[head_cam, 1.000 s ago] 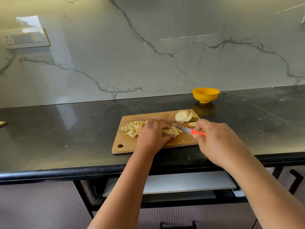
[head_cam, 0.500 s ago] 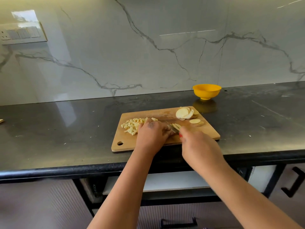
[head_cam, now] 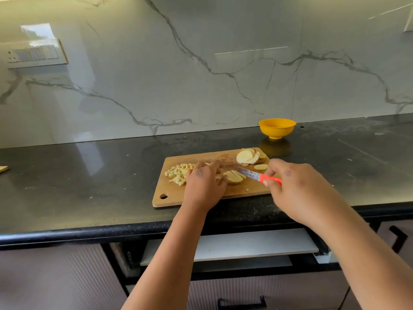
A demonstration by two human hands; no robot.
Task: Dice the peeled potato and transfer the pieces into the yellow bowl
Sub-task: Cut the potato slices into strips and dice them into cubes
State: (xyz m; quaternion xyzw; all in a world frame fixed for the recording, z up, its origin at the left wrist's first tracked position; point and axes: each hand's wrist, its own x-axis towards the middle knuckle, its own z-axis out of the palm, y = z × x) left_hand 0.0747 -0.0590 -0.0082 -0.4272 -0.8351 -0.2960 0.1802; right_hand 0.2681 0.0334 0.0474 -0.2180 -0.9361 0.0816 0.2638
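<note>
A wooden cutting board [head_cam: 245,193] lies near the counter's front edge. A pile of diced potato [head_cam: 177,173] sits on its left part, and a fan of round potato slices [head_cam: 249,156] on its far right corner. My left hand [head_cam: 204,186] rests on a stack of cut potato strips [head_cam: 234,177] in the middle, fingers curled over it. My right hand [head_cam: 297,191] grips the orange handle of a knife [head_cam: 252,173], its blade lying across the strips. The yellow bowl [head_cam: 277,127] stands behind the board by the wall; I cannot see into it.
The black counter [head_cam: 89,175] runs left and right under a marble wall. A switch panel [head_cam: 33,54] is on the wall at upper left. A wooden piece [head_cam: 3,168] pokes in at the far left. Below the counter a drawer [head_cam: 245,245] stands pulled out.
My right hand drew in close to the left hand half a second ago, hiding the knife; now it is back out to the right with the blade on the strips.
</note>
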